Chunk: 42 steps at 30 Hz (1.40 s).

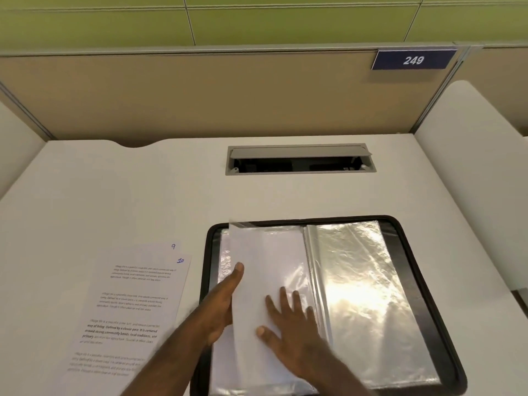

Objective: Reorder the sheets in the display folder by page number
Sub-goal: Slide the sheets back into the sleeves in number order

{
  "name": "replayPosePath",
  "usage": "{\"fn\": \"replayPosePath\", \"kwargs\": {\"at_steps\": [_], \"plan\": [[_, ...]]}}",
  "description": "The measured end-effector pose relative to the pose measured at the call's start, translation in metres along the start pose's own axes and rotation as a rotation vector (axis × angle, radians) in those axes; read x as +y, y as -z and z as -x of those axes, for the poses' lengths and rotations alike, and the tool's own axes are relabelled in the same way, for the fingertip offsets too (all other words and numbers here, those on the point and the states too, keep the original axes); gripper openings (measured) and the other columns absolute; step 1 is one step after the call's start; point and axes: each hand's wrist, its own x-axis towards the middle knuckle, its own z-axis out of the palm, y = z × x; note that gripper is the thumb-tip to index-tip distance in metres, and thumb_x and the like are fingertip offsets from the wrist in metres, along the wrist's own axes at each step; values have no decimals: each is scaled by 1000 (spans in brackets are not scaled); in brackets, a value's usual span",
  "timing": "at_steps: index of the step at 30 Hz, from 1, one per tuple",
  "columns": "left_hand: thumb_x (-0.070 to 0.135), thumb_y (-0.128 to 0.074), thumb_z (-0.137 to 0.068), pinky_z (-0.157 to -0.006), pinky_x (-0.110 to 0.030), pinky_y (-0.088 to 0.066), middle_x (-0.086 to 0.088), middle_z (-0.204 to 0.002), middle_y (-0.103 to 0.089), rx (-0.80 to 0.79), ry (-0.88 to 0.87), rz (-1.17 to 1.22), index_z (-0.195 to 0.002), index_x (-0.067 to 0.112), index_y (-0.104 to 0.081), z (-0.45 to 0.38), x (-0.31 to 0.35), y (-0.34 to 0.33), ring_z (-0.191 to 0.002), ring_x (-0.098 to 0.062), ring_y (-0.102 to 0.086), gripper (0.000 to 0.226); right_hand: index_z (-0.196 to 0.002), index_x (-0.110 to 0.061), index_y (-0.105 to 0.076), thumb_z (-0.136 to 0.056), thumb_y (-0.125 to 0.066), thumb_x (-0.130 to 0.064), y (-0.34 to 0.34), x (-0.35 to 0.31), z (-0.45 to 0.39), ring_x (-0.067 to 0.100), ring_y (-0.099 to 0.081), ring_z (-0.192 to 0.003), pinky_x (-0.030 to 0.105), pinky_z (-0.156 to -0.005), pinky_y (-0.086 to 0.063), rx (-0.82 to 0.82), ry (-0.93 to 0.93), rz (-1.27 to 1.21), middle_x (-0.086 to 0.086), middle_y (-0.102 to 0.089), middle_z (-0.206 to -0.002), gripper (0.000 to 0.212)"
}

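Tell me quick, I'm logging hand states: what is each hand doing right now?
Left hand: grips the left edge of the white sheet.
Right hand: open, fingers spread, pressing flat on that sheet.

A white worktop (120,195) carries a grey recessed cable hatch (300,160); a blue plate (413,60) reading 249 hangs on the beige partition (200,95).
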Motion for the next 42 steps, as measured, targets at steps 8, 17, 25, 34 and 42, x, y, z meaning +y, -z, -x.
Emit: {"fn": "replayPosePath", "kwargs": {"at_steps": [8, 17, 25, 34, 42], "plan": [[23, -63, -95, -87, -28, -50, 4, -129, -58, 509, -182, -496, -142, 28, -44, 4, -26, 28, -108, -13, -58, 51, -150, -28, -36, -85, -35, -76, -46, -21, 9, 42, -24, -145, 68, -105, -22, 134, -27, 291, 12, -26, -160, 81], [21, -64, -94, -90, -30, -49, -3, -135, -53, 699, -253, -700, -130, 25, -56, 22, -16, 94, -111, -18, -56, 37, -156, -30, -11, -93, -20, -73, -46, -37, -8, 32, 2, -151, 60, -113, -6, 184, -31, 202, 8, 0, -165, 77], [34, -65, -89, -105, -52, -42, -14, -137, -50, 1019, 61, -861, -137, 23, -54, 52, -20, 215, -126, -38, -48, 51, -156, -27, -8, -99, -30, -47, -11, -122, -85, 20, 21, -149, 48, -122, 2, 136, 140, 85, -1, 10, -164, 64], [71, -64, -76, -96, -47, -45, -5, -131, -40, 1031, 140, -1114, -149, 25, -39, 78, -46, 246, -123, -27, -43, 90, -155, -25, -16, -101, -42, -19, 2, -194, -191, 21, -11, -150, 44, -120, -21, -10, 210, 83, -3, -10, -164, 60], [73, -63, -75, -98, -45, -43, 0, -130, -39, 1006, 67, -1112, -149, 30, -41, 81, -54, 250, -123, -21, -40, 88, -146, -18, -37, -97, -41, -7, 2, -210, -214, 29, -50, -119, 39, -92, -46, 143, 227, 279, 6, -53, -134, 51]]}}
